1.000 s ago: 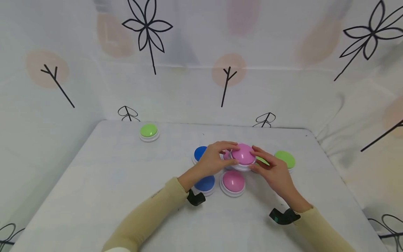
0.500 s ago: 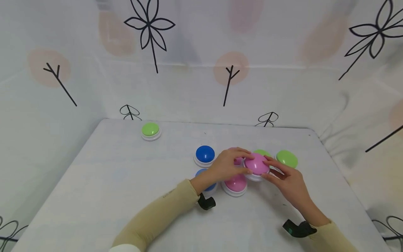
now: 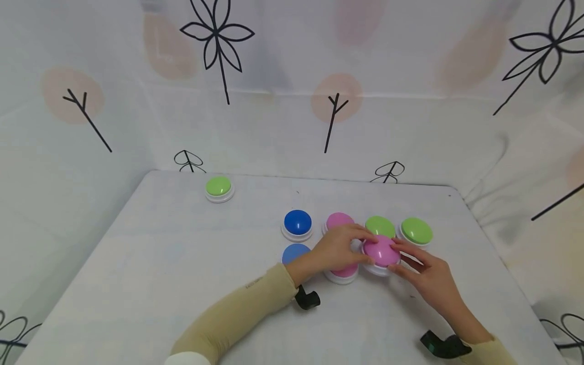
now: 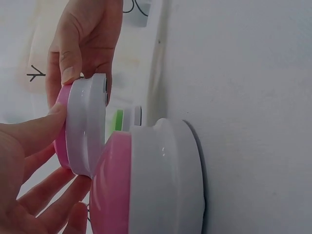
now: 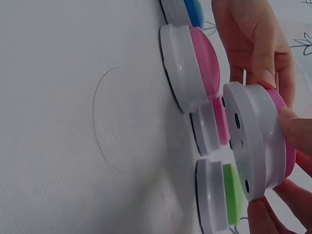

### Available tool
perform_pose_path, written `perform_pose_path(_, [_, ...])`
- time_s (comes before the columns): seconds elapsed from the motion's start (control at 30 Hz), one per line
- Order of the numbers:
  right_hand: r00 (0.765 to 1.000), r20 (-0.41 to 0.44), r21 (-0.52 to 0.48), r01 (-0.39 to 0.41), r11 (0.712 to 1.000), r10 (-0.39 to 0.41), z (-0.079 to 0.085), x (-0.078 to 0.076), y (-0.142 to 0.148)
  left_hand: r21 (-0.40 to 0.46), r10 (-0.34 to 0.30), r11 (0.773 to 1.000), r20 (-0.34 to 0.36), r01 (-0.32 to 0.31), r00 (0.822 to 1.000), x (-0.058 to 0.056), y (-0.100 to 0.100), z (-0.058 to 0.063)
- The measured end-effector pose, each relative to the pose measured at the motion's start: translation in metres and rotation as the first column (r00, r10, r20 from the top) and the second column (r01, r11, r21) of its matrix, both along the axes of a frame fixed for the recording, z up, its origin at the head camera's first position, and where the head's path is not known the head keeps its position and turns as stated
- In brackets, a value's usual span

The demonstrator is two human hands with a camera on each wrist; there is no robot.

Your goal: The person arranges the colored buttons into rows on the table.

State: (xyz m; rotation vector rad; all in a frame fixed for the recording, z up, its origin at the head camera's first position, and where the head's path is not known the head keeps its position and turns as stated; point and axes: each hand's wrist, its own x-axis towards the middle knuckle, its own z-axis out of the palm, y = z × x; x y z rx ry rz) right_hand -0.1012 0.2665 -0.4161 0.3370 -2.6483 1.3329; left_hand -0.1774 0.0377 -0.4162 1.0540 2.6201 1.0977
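My left hand [image 3: 339,248] and right hand [image 3: 431,284] together hold a pink push button [image 3: 380,251] with a round white base, one hand at each side. In the right wrist view the held button [image 5: 256,141] is raised off the table, its underside with dark spots showing. Behind it sits a green button [image 3: 380,226]. A second pink button [image 3: 345,272] lies under my left hand, partly hidden; another pink one [image 3: 339,220] is just beyond that hand. The left wrist view shows the held button [image 4: 85,129] beside a pink button [image 4: 114,185] on the table.
Another green button [image 3: 417,230] stands at the right of the group. Two blue buttons, a far one [image 3: 297,223] and a near one [image 3: 295,252] partly behind my left wrist, stand at its left. A lone green button [image 3: 218,186] sits near the table's back edge.
Both hands have carried the pink button to the right and nearer to me, from over the far pink button to in front of the green one. The other buttons stay put.
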Motion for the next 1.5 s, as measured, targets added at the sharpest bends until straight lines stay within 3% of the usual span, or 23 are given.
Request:
perform_pose_path(0.5, [0.995,0.049,0.058,-0.085,0.995,0.082,-0.014,0.001,0.016,-0.153,-0.062,0.987,-0.089,0.047,0.994,0.005,0.016,-0.014])
perform_pose_path(1.03, [0.981,0.140,0.022,-0.139,0.990,0.135,-0.022,-0.004,0.020,-0.211,-0.082,0.976,-0.111,0.057,0.990,0.007,0.017,-0.016])
perform_pose_path(1.5, [0.972,0.220,0.059,-0.093,0.994,0.078,-0.017,-0.004,0.019,-0.259,-0.083,0.964,-0.104,0.054,0.991,0.008,0.019,-0.015])
